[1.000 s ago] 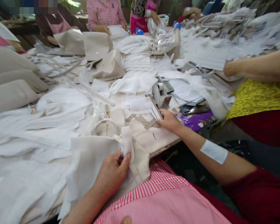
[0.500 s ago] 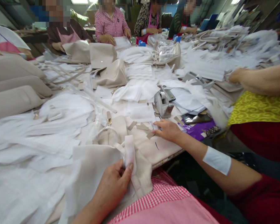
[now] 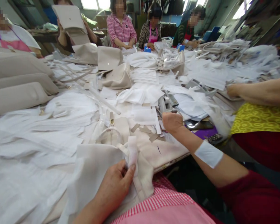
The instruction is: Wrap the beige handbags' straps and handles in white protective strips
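My left hand is closed, thumb and fingers pinching a white paper-wrapped strap of a beige bag that lies at the table's near edge against my pink checked apron. My right hand is raised a little above the table with its fingers curled, right beside a grey tape dispenser. What the fingers hold is hidden. Short beige tape strips lie on the table just left of that hand. A white patch is stuck on my right forearm.
White wrapping paper covers most of the table. Beige bags lie further back and stacked at the left. A co-worker's arm above a yellow apron reaches in from the right. Several people sit at the far end.
My right hand has left the tape strips on the table, risen and closed beside the tape dispenser. My left hand keeps its pinch on the wrapped strap. The view has tilted up.
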A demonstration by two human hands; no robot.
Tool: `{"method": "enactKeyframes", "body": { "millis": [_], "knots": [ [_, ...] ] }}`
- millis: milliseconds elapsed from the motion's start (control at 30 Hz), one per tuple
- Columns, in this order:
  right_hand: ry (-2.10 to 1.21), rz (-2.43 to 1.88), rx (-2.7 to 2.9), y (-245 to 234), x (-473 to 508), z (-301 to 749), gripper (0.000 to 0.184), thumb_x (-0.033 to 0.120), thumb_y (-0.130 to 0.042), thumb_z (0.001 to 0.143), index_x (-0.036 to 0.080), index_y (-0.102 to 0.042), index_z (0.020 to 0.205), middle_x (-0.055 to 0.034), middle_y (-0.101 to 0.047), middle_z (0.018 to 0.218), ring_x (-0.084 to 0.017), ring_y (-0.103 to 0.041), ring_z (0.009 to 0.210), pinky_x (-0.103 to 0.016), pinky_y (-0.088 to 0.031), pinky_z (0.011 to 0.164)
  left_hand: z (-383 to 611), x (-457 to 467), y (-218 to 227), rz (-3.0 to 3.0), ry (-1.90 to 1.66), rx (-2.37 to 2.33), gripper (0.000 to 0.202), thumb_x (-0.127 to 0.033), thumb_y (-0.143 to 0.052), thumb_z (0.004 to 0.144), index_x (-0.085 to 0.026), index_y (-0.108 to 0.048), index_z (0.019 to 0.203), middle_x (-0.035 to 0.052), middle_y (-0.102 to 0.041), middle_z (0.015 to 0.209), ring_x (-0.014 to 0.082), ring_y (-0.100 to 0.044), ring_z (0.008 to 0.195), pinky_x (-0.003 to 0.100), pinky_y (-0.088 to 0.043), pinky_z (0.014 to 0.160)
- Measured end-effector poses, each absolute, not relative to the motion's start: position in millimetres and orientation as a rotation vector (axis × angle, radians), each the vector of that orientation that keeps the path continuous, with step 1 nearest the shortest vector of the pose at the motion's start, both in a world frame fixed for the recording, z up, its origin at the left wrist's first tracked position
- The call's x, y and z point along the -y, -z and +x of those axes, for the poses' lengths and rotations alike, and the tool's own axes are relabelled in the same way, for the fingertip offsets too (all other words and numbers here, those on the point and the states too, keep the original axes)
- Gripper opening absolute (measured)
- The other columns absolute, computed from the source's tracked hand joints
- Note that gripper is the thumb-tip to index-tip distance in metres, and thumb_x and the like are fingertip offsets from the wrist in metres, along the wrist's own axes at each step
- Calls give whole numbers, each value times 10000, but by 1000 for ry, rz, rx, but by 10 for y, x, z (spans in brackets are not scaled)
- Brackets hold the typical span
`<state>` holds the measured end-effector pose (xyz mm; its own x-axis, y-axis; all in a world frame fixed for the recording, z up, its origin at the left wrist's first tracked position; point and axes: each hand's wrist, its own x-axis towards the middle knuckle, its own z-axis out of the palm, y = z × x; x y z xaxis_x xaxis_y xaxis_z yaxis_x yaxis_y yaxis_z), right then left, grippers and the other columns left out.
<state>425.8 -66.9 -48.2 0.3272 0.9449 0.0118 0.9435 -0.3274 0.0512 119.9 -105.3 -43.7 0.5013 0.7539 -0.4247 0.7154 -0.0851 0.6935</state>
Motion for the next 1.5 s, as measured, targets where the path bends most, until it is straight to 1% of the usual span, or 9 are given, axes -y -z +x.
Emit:
{"method": "enactKeyframes", "body": {
  "millis": [267, 433, 567, 700, 800, 933, 1033, 1167, 1500],
  "knots": [
    [-585, 2309, -2241, 412, 1778, 3966, 293, 225, -467, 943, 186, -627, 701, -61, -588, 675, -192, -552, 696, -317, -368, 671, 1221, 1049, 363, 1794, -76, -1236, 326, -437, -450, 893, -209, -498, 664, -23, -530, 519, 153, -510, 507, 269, -333, 532],
    [-181, 1997, -2600, 813, 1980, 3719, 299, 182, -444, 956, 210, -649, 739, -59, -605, 717, -192, -519, 701, -322, -370, 679, 1232, 1099, 300, 1708, -80, -1243, 327, -465, -457, 888, -215, -490, 680, -45, -515, 481, 149, -521, 443, 269, -366, 512],
    [132, 2203, -2540, 970, 1829, 3829, 282, 210, -469, 955, 194, -673, 761, -52, -626, 755, -174, -564, 725, -284, -409, 693, 1238, 1140, 287, 1706, -89, -1254, 330, -465, -461, 889, -210, -494, 682, -47, -522, 488, 145, -543, 440, 261, -375, 501],
    [265, 2371, -2590, 942, 1695, 4032, 209, 255, -510, 948, 177, -686, 1030, -85, -671, 987, -202, -621, 932, -300, -468, 861, 1237, 1162, 301, 1693, -81, -1261, 309, -444, -463, 893, -208, -491, 695, -50, -533, 509, 135, -550, 433, 245, -382, 480],
    [234, 2163, -2650, 869, 1647, 4086, 303, 300, -616, 893, 149, -652, 1154, -133, -642, 1121, -251, -590, 1043, -363, -469, 928, 1238, 1165, 305, 1708, -85, -1257, 330, -468, -467, 894, -209, -488, 691, -56, -522, 491, 138, -553, 434, 245, -388, 484],
    [99, 1841, -2640, 864, 1575, 4022, 279, 242, -652, 862, 122, -671, 1113, -168, -609, 1208, -296, -529, 1117, -436, -408, 988, 1242, 1166, 311, 1707, -79, -1254, 340, -483, -464, 898, -207, -499, 702, -60, -526, 497, 136, -552, 435, 246, -389, 480],
    [111, 1771, -2647, 949, 1508, 3973, 177, 194, -581, 903, 107, -691, 1010, -169, -633, 1127, -278, -526, 1091, -420, -395, 981, 1245, 1167, 319, 1696, -72, -1271, 335, -480, -472, 892, -207, -506, 702, -63, -519, 487, 135, -545, 434, 247, -387, 478],
    [161, 1753, -2647, 1060, 1433, 3992, 213, 159, -500, 939, 84, -697, 911, -167, -651, 988, -241, -558, 963, -386, -428, 909, 1245, 1160, 322, 1683, -79, -1265, 339, -495, -477, 883, -208, -511, 706, -64, -512, 472, 138, -536, 430, 251, -385, 480],
    [474, 1960, -2716, 1103, 1259, 4167, 217, 149, -485, 933, 138, -701, 940, -105, -696, 1027, -194, -633, 969, -312, -484, 907, 1231, 1146, 320, 1693, -82, -1257, 349, -504, -484, 872, -210, -505, 685, -56, -521, 452, 143, -538, 430, 258, -375, 498]
  ]
}}
